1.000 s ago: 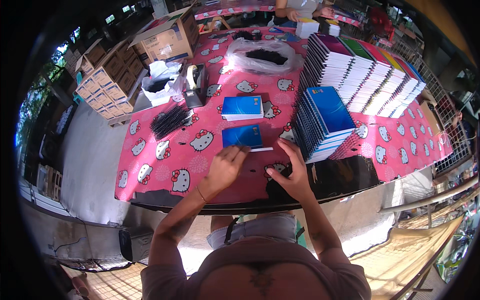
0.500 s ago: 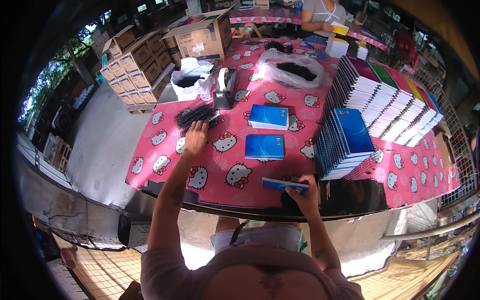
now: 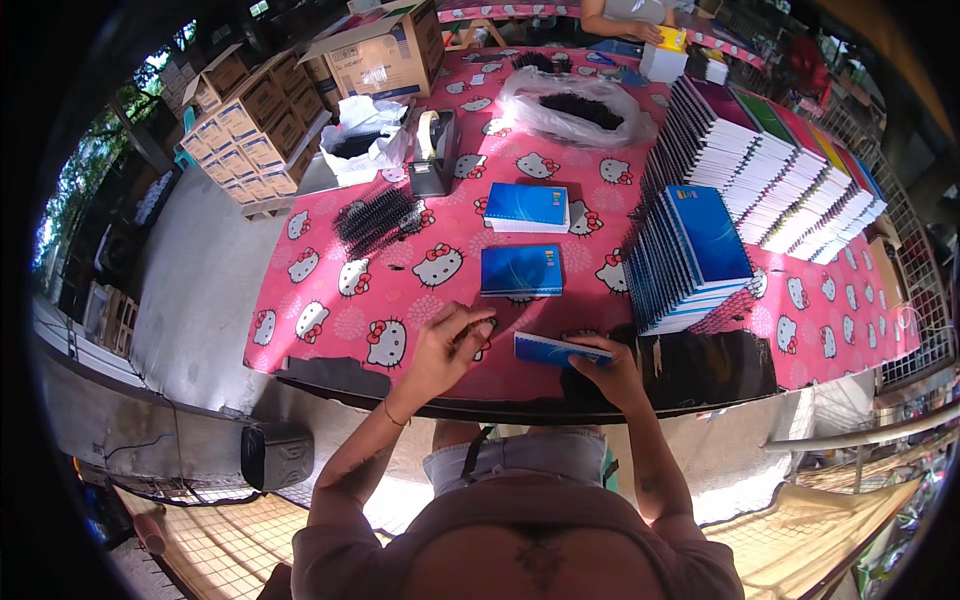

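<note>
One slim blue notebook [image 3: 540,349], glossy-covered, held low over the table's near edge, your right hand [image 3: 610,370] closed on its right end. One left hand [image 3: 447,345], yours, near its other end: fingers curled, fingertips close together; whether they pinch a coil, you cannot tell from here. Step, as judged: readying the held notebook's edge for binding; next move calls for a steady right grip and fine fingertip alignment. One heap of wiry black coils [image 3: 375,220], tangled, at left. One tall blue-covered stack [image 3: 710,235], paper-edged, at right. One crinkled, translucent plastic bag [image 3: 517,108], beyond.
</note>
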{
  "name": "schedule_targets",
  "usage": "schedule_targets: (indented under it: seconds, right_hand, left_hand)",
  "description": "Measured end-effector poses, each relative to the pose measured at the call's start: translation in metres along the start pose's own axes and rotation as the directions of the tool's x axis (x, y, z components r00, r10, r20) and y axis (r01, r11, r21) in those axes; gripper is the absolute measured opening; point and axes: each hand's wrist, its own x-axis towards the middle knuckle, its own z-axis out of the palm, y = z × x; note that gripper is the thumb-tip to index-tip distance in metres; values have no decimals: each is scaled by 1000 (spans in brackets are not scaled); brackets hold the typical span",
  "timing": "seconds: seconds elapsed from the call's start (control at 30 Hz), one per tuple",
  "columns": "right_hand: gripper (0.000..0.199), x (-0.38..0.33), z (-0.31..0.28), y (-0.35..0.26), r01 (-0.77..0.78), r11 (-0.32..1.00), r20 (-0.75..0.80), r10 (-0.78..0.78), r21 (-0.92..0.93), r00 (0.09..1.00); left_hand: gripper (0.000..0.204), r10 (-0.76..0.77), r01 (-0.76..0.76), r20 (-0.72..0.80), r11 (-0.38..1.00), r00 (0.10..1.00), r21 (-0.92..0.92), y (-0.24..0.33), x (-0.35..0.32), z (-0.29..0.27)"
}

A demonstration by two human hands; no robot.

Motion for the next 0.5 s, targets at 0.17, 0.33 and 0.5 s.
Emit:
schedule_targets:
  seconds: [0.17, 0.33, 0.5]
  right_hand:
    - [28, 1, 2, 0, -17, 1000, 17, 17, -7, 1000]
    - [28, 0, 1, 1, -27, 1000, 7, 27, 5, 1000]
    - [27, 0, 2, 8, -3, 1000, 17, 3, 12, 1000]
  left_hand:
    - [20, -37, 33, -64, 997, 997, -64, 11, -25, 21]
    - [20, 34, -27, -118, 998, 992, 57, 6, -23, 27]
    - [23, 54, -42, -102, 993, 993, 114, -6, -27, 34]
